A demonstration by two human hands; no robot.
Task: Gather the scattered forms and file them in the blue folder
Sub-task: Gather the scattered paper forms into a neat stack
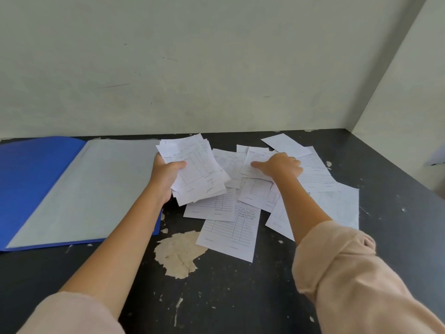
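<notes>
Rolled pink sleeves (349, 273) reach out over a dark surface (240, 307) toward scattered forms (231, 235).
Past a pale peeled patch (178, 254), the forms overlap in a loose pile at centre-right. Left grip (166, 174) holds a fanned stack of forms (199, 162) just beside the blue folder (31, 184), which lies open and flat at left. Right grip (280, 165) rests on the pile; whether it pinches a sheet cannot be told.

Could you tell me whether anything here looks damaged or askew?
The black tabletop has a pale peeled patch in front of the scattered forms, with smaller chips nearby. The forms lie askew and overlapping beside the open blue folder.
</notes>
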